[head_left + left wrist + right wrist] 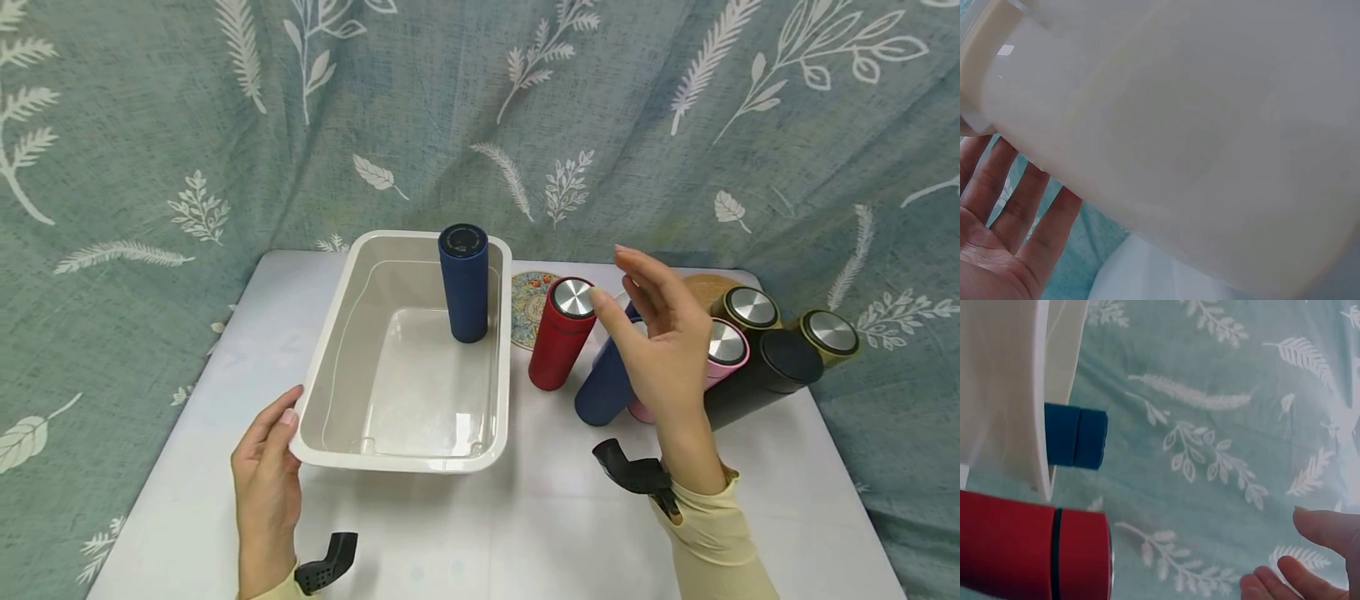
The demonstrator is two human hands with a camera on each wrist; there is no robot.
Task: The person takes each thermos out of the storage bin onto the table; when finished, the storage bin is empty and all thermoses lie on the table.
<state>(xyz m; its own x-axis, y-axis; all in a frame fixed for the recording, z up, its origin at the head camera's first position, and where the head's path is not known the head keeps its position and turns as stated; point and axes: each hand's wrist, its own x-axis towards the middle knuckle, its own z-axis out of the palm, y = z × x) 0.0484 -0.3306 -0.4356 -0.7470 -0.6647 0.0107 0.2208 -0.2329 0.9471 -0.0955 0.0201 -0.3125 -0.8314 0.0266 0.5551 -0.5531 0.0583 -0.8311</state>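
A pale grey plastic basin [420, 461] sits left of centre in the head view, and a dark blue thermos bottle [467, 292] stands inside it at the far right corner. My left hand [266, 467] touches the basin's left rim near the front corner; its fingers [1016, 206] look straight beneath the edge in the left wrist view. My right hand [663, 342] hangs in the air over the bottles, thumb and fingers apart. Just left of its thumb stands a red thermos bottle [558, 342] with a silver lid. The right wrist view shows a gap between hand and red bottle [1010, 544].
Beneath and behind the right hand stand another blue bottle [603, 387], a pink bottle [726, 343], a black bottle [765, 375] and bottles with silver lids [828, 333]. A patterned round mat [528, 304] lies beside the basin. Leaf-patterned cloth [450, 108] hangs behind the white table [570, 533].
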